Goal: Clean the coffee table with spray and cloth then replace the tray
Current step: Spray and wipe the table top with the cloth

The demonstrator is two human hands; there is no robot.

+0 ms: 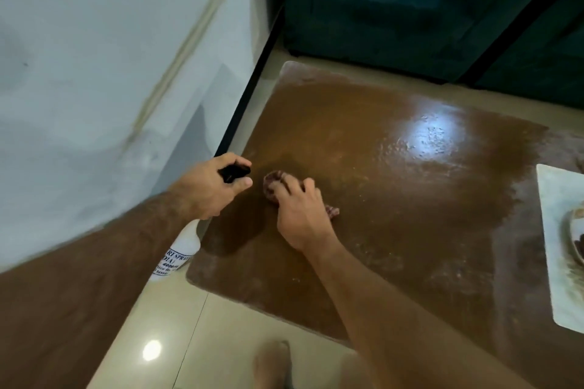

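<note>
Blurred at the bottom edge, a bare foot point(273, 363) stands on the pale floor. Right hand point(300, 215) presses a crumpled reddish cloth point(275, 183) onto the brown surface point(395, 199), fingers spread and lightly bent. Left hand point(208, 186) grips a white spray bottle point(178, 253) by its black trigger; its label is cut off, unreadable. A tray point(556, 230) sits at the right edge, cropped.
</note>
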